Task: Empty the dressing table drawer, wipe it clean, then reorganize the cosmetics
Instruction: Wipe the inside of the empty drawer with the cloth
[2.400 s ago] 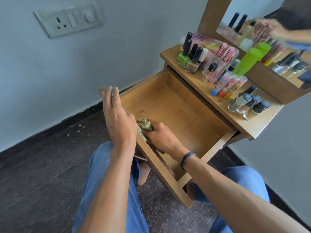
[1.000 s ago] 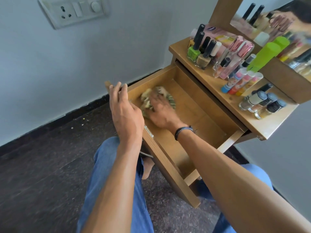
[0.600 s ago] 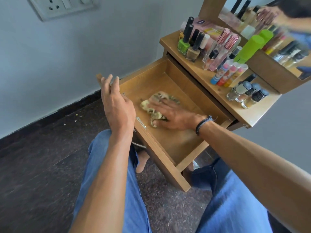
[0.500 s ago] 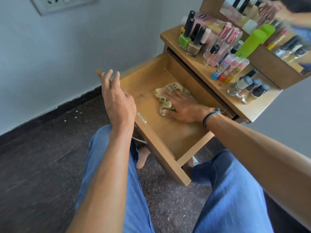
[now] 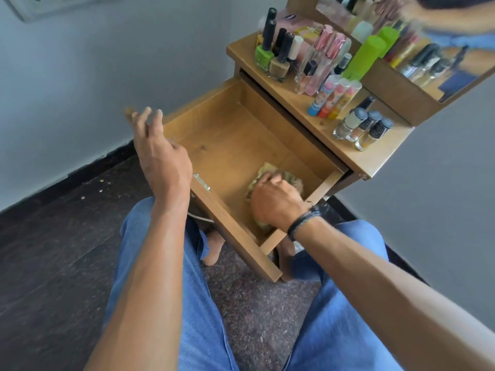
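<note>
1. Far left of the drawer [image 5: 227, 135], high on the pale grey wall [image 5: 80, 76]: white switch plate [image 5: 53, 6], cut by the frame edge.
2. Left of and below the drawer: dark speckled stone floor [image 5: 53, 250], black skirting strip [image 5: 101, 162] at the wall's foot, a few pale crumbs beside it.
3. Over the drawer's left front corner: left hand [image 5: 160, 159], fingers loosely spread, nearly straight, holding nothing. Blurred, so cannot tell whether touching the front panel.
4. Drawer itself: light wood, pulled well out of the dressing table, bottom bare apart from one small dark speck near the left side. Small metal fitting [image 5: 201, 182] on the front panel's top edge.
5. In the drawer's near right corner: crumpled yellowish-green cloth [image 5: 267, 170], lying on the wooden bottom.
6. On that cloth: right hand [image 5: 276, 204], knuckles up, fingers curled down around it. Dark cord band [image 5: 305, 219] at the wrist.
7. Below the drawer's front: blue jeans [image 5: 192, 303] and a bare foot [image 5: 213, 250] on the floor.
8. Behind the drawer, on the dressing table top [image 5: 375, 159]: cosmetics upright in clusters, namely nail polish bottles [image 5: 270, 57], lip balm tubes [image 5: 334, 97], a bright green bottle [image 5: 367, 56] and three small grey-capped bottles [image 5: 361, 129].
9. Behind and right of the drawer: wood-framed mirror [image 5: 442, 49], reflecting the bottles.
</note>
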